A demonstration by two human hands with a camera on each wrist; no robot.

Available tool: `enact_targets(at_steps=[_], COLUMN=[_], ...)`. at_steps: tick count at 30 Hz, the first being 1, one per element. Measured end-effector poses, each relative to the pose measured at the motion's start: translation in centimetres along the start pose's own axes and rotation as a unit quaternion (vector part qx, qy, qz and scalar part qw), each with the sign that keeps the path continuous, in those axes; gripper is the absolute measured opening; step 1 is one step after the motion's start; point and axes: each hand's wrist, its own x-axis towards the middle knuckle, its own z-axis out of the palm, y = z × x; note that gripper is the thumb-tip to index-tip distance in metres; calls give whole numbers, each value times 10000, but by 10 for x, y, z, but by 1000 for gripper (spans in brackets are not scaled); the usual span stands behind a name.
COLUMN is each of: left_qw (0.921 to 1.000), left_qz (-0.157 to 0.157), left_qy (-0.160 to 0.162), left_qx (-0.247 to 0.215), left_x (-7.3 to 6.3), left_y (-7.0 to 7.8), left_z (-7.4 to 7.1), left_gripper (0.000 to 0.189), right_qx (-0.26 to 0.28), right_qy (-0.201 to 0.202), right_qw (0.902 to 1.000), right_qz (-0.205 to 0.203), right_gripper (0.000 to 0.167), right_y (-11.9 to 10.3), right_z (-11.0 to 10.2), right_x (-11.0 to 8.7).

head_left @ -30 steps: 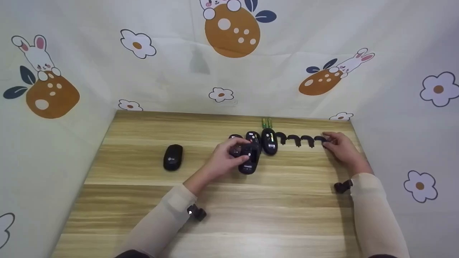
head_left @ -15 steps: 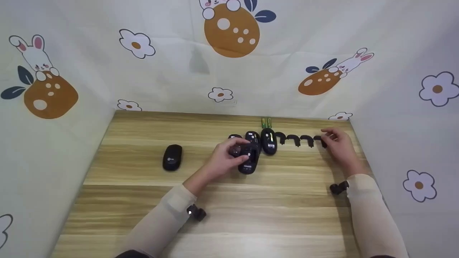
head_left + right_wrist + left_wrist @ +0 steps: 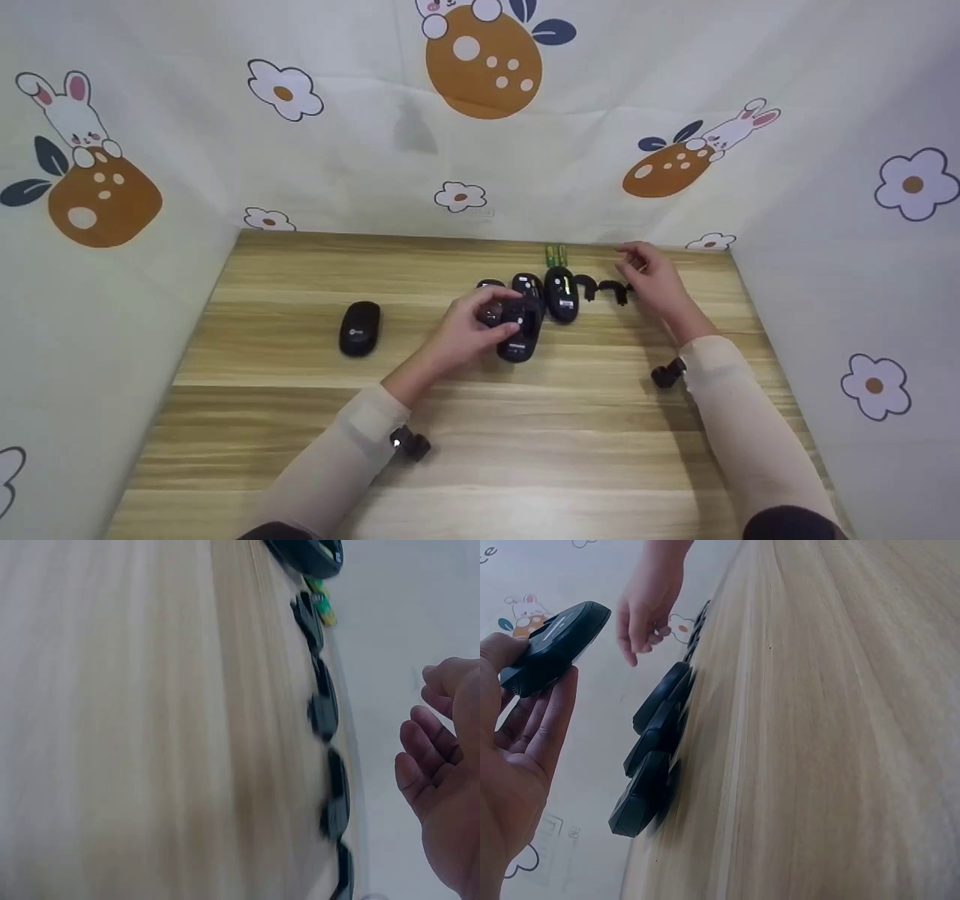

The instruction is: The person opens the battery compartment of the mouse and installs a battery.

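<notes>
My left hand (image 3: 466,328) holds a black computer mouse (image 3: 516,349) between thumb and fingers, raised above the table, its underside with a dark battery slot facing up. My right hand (image 3: 660,283) hovers over the row of curved black battery covers (image 3: 613,291), its fingers loosely bent and nothing in them. In the head view it hides part of that row; the right wrist view shows several covers (image 3: 324,714) lying in line. Next to the row lies an upturned mouse (image 3: 562,295), with two green batteries (image 3: 556,256) behind it.
Further upturned mice (image 3: 528,286) lie behind my left hand, partly hidden by it. Another black mouse (image 3: 360,328) sits alone to the left, top side up. Patterned cloth walls (image 3: 360,172) enclose the wooden table (image 3: 525,457) at the back and sides.
My right hand has left the far-right battery cover and moved left along the row, rising a little. My left hand and its mouse have stayed in place.
</notes>
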Motion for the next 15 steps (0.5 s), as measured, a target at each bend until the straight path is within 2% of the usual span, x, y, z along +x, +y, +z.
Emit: enact_targets(at_steps=[4, 9, 15], left_qw=[10000, 9998, 9998], left_qz=[-19, -54, -45], left_qy=[12, -2, -4], left_qx=[-19, -171, -177], left_x=[1, 0, 0], left_y=[0, 0, 0], left_z=[-1, 0, 0], left_gripper=[46, 46, 46], right_qx=[-177, -380, -563], right_qy=[-394, -787, -1049], right_qw=[9987, 9957, 9926], right_qz=[-270, -292, -258], right_gripper=[35, 39, 41], right_y=[-12, -20, -24], right_z=[12, 27, 40], right_x=[16, 32, 48])
